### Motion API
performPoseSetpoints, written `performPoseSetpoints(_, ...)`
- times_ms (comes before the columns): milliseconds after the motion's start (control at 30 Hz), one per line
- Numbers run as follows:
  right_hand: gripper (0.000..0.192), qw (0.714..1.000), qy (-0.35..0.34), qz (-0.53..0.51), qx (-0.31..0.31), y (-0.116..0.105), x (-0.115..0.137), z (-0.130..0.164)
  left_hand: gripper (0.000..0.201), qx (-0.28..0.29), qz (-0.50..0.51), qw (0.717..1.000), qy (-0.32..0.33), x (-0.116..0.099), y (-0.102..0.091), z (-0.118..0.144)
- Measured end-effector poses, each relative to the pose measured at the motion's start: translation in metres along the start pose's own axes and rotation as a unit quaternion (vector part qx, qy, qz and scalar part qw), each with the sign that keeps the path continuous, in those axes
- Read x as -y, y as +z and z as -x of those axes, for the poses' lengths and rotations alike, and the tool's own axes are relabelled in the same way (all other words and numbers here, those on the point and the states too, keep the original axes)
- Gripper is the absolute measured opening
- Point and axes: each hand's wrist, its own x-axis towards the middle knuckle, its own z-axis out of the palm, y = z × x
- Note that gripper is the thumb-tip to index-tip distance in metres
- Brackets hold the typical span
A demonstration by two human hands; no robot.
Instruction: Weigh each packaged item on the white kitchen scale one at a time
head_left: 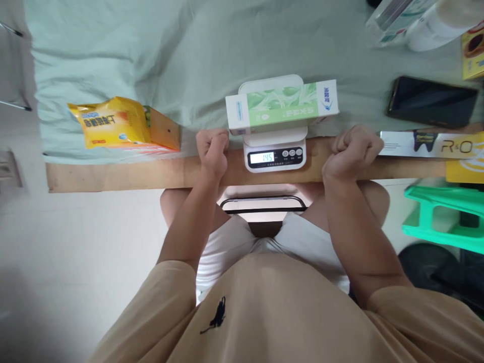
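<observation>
A green and white toothpaste box (282,106) lies across the platform of a small white digital scale (247,151), overhanging both sides. The lit display appears to read 145. On the scale's left my left hand (214,151) rests in a fist at the table's front edge, apart from the scale and with nothing visible in it. My right hand (351,151) is also a fist, to the right of the scale, beside the left end of a long white box (412,144) with a gold "R&O" print.
At left stand a yellow soap pack (113,123) and an orange box (162,128). A dark phone (433,101), a white bottle (434,27) and a yellow box (472,53) lie at right. A green stool (416,212) stands below the wooden table edge (113,176).
</observation>
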Motion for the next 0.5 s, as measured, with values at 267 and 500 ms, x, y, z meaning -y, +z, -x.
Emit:
performPoseSetpoints(267, 0.018, 0.993, -0.039, 0.105, 0.024, -0.005, -0.009, -0.002, 0.056, -0.103, -0.100, 0.985, 0.096, -0.004, 0.001, -0.003)
performPoseSetpoints(500, 0.057, 0.965, -0.072, 0.176, 0.182, -0.004, -0.003, 0.006, 0.057, -0.004, -0.149, 0.985, 0.091, -0.005, 0.002, 0.010)
